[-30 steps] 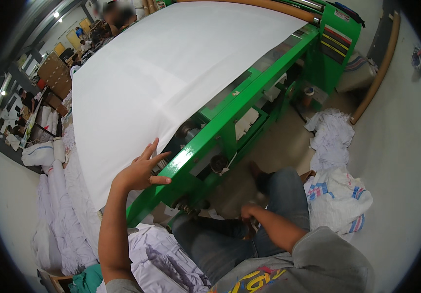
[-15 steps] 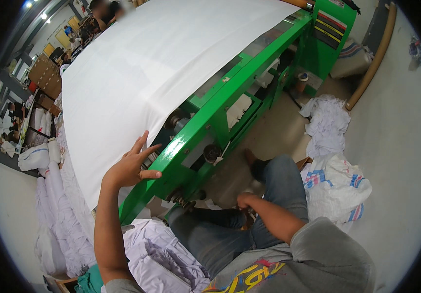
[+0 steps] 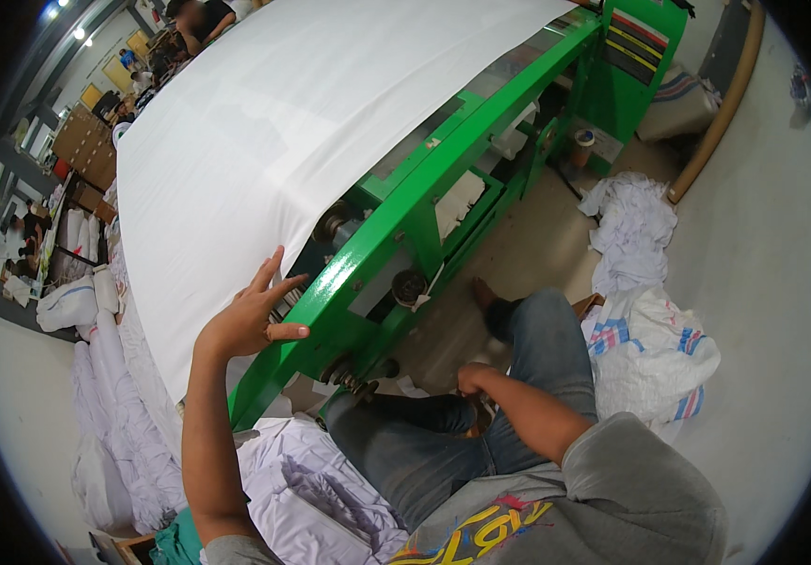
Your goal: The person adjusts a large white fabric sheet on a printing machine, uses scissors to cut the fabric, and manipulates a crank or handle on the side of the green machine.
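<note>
One white cloth is reaching far and right from the nearer left grip, fingers spread; if the right grip is squeezing, I cannot tell.

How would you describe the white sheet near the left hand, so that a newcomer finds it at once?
Find the large green machine running diagonally through the picture. The sheet spreads over it, toward the upper left, with the left hand at its near edge. Unlike the crumpled white heap on the floor at right, it is broad and mostly smooth.
</note>
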`<action>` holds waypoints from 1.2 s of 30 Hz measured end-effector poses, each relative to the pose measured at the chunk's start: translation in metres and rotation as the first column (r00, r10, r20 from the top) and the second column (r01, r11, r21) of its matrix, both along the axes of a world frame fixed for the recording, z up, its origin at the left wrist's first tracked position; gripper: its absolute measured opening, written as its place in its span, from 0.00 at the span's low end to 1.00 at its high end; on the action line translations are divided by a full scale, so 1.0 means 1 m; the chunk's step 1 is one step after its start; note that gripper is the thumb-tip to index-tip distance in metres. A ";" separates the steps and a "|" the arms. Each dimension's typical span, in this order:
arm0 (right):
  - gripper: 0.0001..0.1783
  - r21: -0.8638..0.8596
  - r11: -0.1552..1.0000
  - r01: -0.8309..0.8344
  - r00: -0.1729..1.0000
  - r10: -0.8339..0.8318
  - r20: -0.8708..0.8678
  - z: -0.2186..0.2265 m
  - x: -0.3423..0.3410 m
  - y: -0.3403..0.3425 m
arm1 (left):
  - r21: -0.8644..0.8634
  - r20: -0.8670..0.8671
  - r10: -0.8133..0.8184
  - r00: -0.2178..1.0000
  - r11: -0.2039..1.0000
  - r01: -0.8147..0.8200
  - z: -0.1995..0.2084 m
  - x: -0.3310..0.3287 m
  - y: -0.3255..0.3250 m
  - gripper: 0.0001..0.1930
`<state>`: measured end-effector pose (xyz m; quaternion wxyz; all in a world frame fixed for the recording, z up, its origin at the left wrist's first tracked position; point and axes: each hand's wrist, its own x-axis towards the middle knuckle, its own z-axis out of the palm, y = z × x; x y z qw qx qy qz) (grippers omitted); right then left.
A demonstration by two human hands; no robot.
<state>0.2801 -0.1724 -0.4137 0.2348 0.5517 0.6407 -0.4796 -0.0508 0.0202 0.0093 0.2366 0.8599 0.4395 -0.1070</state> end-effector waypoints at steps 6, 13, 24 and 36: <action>0.27 0.000 1.000 0.013 1.000 -0.013 0.010 0.004 -0.002 0.001 | 0.001 -0.006 -0.002 1.000 1.000 0.002 0.000 0.000 0.000 0.53; 0.30 -0.060 0.998 0.025 0.999 -0.028 -0.046 0.029 -0.001 0.005 | 0.016 0.006 -0.017 1.000 1.000 0.017 -0.002 -0.003 0.002 0.53; 0.21 0.132 0.983 0.130 0.991 -0.129 -0.019 -0.017 0.003 0.002 | 0.006 0.003 -0.009 1.000 1.000 0.009 0.003 0.002 0.001 0.51; 0.14 -0.215 0.683 0.698 0.608 -0.723 -0.328 0.035 0.006 0.027 | -0.009 -0.001 0.011 1.000 1.000 -0.011 0.008 0.004 -0.004 0.52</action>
